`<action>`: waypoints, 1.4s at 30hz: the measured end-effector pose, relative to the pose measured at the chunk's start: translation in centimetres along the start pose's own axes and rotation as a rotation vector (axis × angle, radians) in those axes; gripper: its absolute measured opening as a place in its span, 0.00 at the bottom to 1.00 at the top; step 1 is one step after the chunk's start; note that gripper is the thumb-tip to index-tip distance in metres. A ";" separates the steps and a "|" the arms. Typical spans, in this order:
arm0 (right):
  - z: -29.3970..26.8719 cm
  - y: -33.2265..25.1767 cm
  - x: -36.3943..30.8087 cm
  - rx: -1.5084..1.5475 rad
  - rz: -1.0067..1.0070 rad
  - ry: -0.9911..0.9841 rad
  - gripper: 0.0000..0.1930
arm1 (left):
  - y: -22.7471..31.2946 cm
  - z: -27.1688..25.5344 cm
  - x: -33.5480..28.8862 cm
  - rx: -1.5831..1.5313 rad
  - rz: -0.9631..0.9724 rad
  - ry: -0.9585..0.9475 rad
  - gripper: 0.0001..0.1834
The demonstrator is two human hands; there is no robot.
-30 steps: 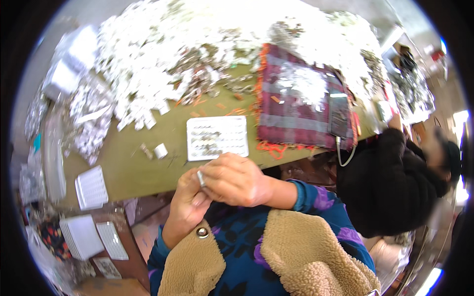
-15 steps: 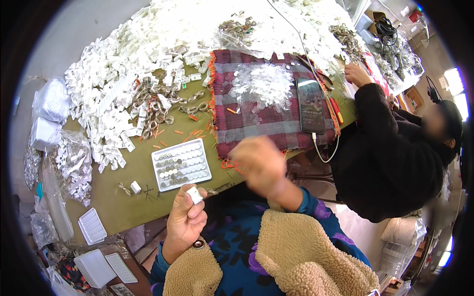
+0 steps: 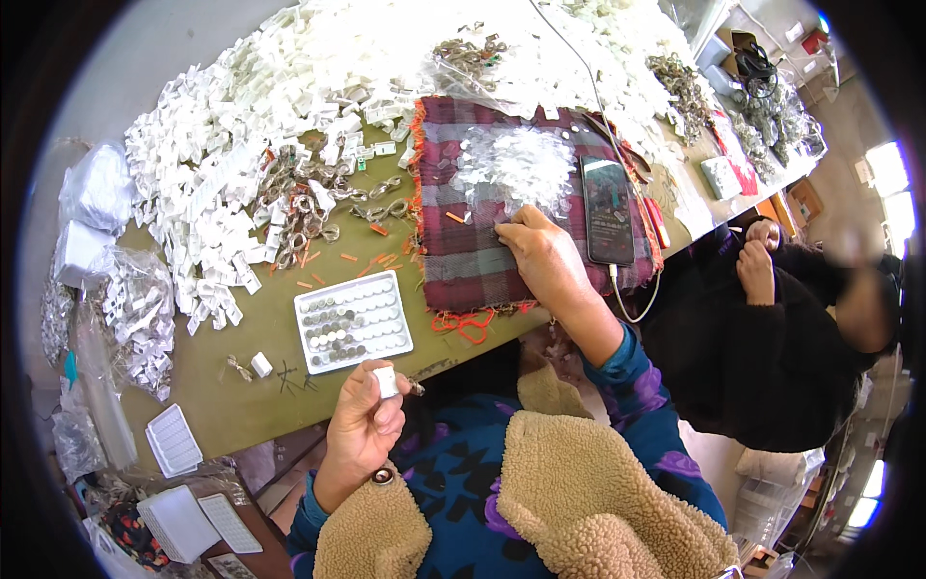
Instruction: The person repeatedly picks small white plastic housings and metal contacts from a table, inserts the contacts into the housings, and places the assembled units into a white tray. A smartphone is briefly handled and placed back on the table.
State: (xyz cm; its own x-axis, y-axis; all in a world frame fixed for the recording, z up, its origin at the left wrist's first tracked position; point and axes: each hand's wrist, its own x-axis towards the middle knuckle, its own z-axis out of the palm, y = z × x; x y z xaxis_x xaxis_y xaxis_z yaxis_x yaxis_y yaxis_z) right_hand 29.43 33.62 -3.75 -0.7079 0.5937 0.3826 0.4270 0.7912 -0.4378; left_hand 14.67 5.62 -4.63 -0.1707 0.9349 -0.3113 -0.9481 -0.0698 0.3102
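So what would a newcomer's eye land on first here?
Probably the huge heap of small white pieces across the far side of the olive-green tabletop. Then the purple plaid cloth with orange fringe, right of centre, bearing shiny translucent flakes, the bare right hand beside them.

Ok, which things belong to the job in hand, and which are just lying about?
In use, it seems: white piece in the left hand; clear pieces by the right hand; checked cloth beneath them; tray of discs.
Probably lying about: phone; white cable.
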 end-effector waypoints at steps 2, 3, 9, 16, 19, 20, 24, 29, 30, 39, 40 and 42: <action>-0.1 0.1 0.0 -0.019 -0.035 -0.006 0.06 | 0.1 -0.2 -0.1 -0.015 -0.012 -0.006 0.13; -0.2 0.1 0.0 -0.031 -0.003 -0.031 0.05 | 0.2 -0.3 -0.1 -0.003 -0.010 -0.020 0.13; -0.8 -1.2 0.7 -0.025 0.148 -0.078 0.06 | 0.5 -0.2 -0.9 -0.003 0.019 -0.043 0.13; 0.1 -10.5 -2.2 0.796 0.221 -0.161 0.02 | 0.7 -0.2 -1.7 0.014 0.164 0.022 0.15; 1.3 -13.9 -2.2 0.914 0.119 -0.238 0.03 | 0.9 0.1 -1.8 0.033 0.193 -0.013 0.17; 1.6 -14.6 -2.1 1.079 0.201 -0.288 0.02 | 0.9 0.2 -1.8 0.046 0.200 0.002 0.16; 2.2 -15.6 -1.2 1.412 0.343 -0.479 0.06 | 1.2 0.7 -1.9 0.074 0.236 -0.006 0.16; 2.8 -15.7 -1.6 1.448 0.405 -0.488 0.04 | 1.4 0.6 -1.7 0.075 0.237 -0.007 0.16; 2.8 -15.7 -1.6 1.454 0.399 -0.479 0.04 | 1.4 0.6 -1.7 0.068 0.228 0.000 0.16; -2.0 -6.8 1.5 0.435 -0.075 0.343 0.04 | 1.5 0.8 -1.2 0.051 0.213 0.026 0.14; -1.7 -5.5 1.4 0.222 -0.123 0.390 0.05 | 1.3 0.8 -0.9 0.056 0.202 0.031 0.14; 0.2 -3.9 1.1 -0.061 -0.079 0.059 0.05 | 1.0 0.7 -0.6 0.048 0.194 0.003 0.14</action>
State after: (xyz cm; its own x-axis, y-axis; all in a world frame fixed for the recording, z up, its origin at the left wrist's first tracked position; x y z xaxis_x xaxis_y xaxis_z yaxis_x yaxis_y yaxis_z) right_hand 26.88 31.20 -1.81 -0.7072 0.5352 0.4620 0.4058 0.8424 -0.3546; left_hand 14.05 5.23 -3.52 -0.3495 0.9045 -0.2444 -0.8837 -0.2315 0.4068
